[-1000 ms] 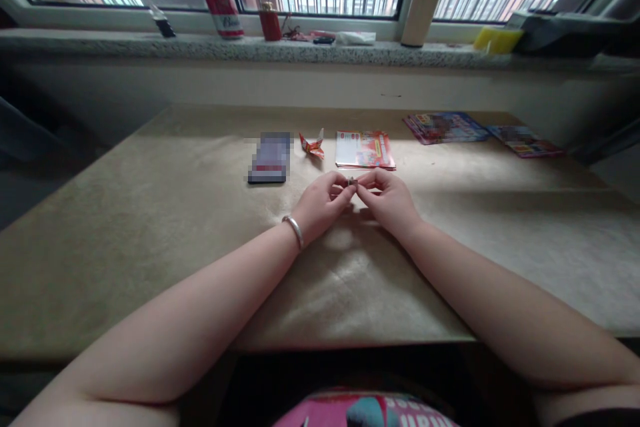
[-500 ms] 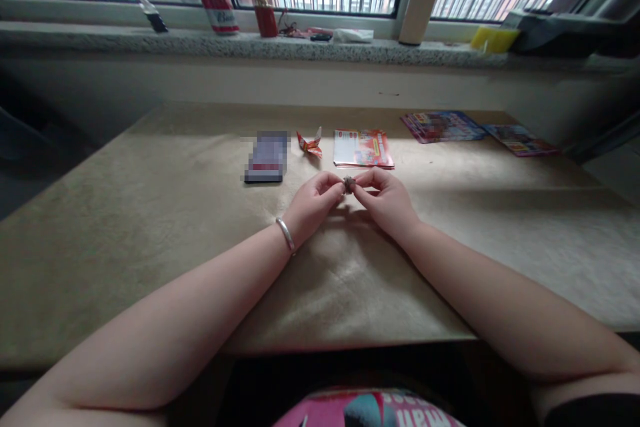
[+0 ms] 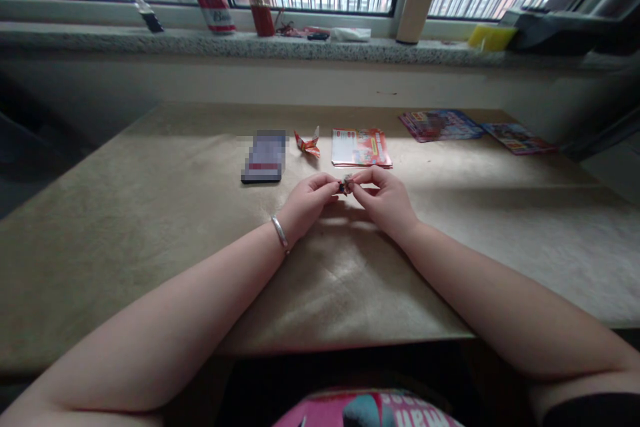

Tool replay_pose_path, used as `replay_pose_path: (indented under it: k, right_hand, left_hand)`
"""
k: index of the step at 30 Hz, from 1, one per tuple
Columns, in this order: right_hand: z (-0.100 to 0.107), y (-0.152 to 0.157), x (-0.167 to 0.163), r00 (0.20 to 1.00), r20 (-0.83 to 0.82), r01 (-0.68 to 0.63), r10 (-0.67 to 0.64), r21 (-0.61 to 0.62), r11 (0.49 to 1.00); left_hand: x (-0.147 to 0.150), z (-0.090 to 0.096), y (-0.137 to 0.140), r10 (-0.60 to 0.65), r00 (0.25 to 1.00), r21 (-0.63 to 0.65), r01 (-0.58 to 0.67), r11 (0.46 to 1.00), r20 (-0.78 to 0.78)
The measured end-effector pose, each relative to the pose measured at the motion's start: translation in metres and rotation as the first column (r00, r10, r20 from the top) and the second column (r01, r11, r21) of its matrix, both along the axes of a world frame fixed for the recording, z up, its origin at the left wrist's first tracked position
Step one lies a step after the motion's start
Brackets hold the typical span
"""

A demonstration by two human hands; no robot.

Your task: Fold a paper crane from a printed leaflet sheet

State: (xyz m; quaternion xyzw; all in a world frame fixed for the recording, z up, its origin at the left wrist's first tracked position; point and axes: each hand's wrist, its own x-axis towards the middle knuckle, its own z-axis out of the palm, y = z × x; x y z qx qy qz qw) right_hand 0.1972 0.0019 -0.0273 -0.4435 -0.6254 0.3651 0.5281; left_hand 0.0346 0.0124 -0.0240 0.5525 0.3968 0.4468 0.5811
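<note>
Between my fingertips is a small folded piece of printed paper [image 3: 346, 185], dark and whitish with some red; its exact shape is too small to make out. My left hand [image 3: 311, 200], with a silver bangle at the wrist, pinches its left side. From the other side, the thumb and forefinger of my right hand [image 3: 384, 195] grip it. Just beyond my hands stands a red-and-white origami crane [image 3: 309, 143]. Right of the crane lies a stack of printed paper sheets [image 3: 362, 148]. A phone-like device with a pixelated screen [image 3: 264, 157] rests left of the crane.
Colourful printed cards [image 3: 440, 125] lie at the table's far right, with more cards [image 3: 517, 138] beside them. On the stone windowsill [image 3: 300, 47] stand a red can [image 3: 214, 7], a red container [image 3: 262, 17] and a yellow object [image 3: 491, 37]. The table's front edge is close to my body.
My left hand has shifted slightly left, and its fingers have straightened a little. The small paper piece is turned and shows more red and white. Both hands still hold it.
</note>
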Motion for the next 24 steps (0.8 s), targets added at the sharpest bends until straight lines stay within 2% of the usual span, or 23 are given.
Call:
replay_pose_path:
  k: [8,15,20,24]
  right_hand:
    - [-0.002,0.004,-0.002,0.995,-0.091,-0.044,0.041,-0.033,0.998]
    - [-0.007,0.011,-0.001,0.974,-0.223,-0.066,0.024,-0.183,0.981]
    - [-0.006,0.01,-0.002,0.988,-0.157,-0.042,0.01,-0.198,0.979]
    - [-0.007,0.008,-0.001,0.999,-0.034,-0.01,0.005,-0.159,0.987]
  left_hand:
    - [0.002,-0.004,0.002,0.046,0.999,0.062,-0.045,0.997,-0.019]
    - [0.002,-0.007,0.004,0.159,0.987,0.02,-0.159,0.987,-0.006]
    - [0.002,-0.007,0.004,0.165,0.985,0.044,-0.163,0.986,-0.053]
    - [0.003,-0.004,0.002,0.195,0.974,0.128,-0.18,0.975,-0.118]
